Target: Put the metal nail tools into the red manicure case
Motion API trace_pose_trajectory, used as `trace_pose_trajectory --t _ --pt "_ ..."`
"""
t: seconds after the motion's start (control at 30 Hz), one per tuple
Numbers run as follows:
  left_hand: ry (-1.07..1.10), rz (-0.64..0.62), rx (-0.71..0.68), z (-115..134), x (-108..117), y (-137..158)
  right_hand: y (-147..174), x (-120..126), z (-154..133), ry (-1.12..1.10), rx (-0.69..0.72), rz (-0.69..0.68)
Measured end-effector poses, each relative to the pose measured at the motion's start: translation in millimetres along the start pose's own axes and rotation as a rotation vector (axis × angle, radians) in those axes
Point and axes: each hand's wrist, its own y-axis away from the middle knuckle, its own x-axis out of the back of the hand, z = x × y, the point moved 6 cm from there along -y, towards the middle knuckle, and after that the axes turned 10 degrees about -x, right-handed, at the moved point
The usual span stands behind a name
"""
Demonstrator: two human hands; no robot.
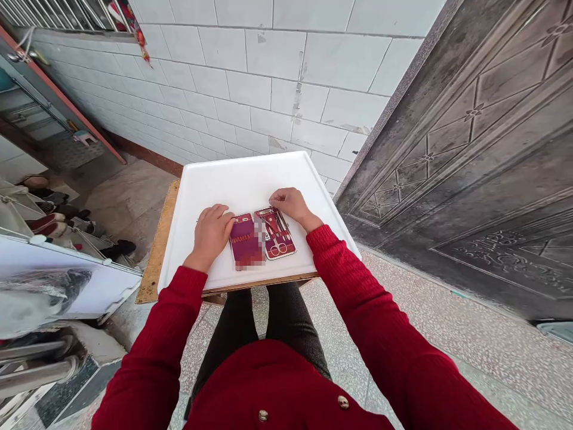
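Observation:
An opened manicure set case (242,233) lies on a white tray (215,176). Its left half shows a purple and red inside, partly blurred out. Small metal tools sit in the dark red right half, among them a pair of scissors (281,246). My left hand (211,236) rests at the case's left edge, fingers stretched over the tray and thumb by the case. Over the top of the right half, my right hand (292,204) has its thumb and fingertips pinched together. Whatever may be between them is too small to make out.
The tray sits on a wooden board (154,263) that sticks out on the left. Behind it is a white tiled wall (268,77); a dark carved door (447,149) stands to the right. Shoes (49,224) on a rack are at the left.

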Motion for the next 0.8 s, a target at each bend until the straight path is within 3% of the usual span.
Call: trace_pose_trajectory --t 0.2,0.5,0.8 --pt "0.071 -0.068 -0.008 -11.2 -17.1 -5.4 2.1 2.7 0.0 0.012 0.033 -0.17" --pt "0.092 -0.097 -0.084 -17.1 -36.2 -18.1 10.9 -1.2 -12.4 0.322 0.148 -0.136" --pt "0.172 -0.064 -0.059 -21.4 -46.2 -14.5 16.3 0.3 -18.4 0.527 0.18 -0.101"
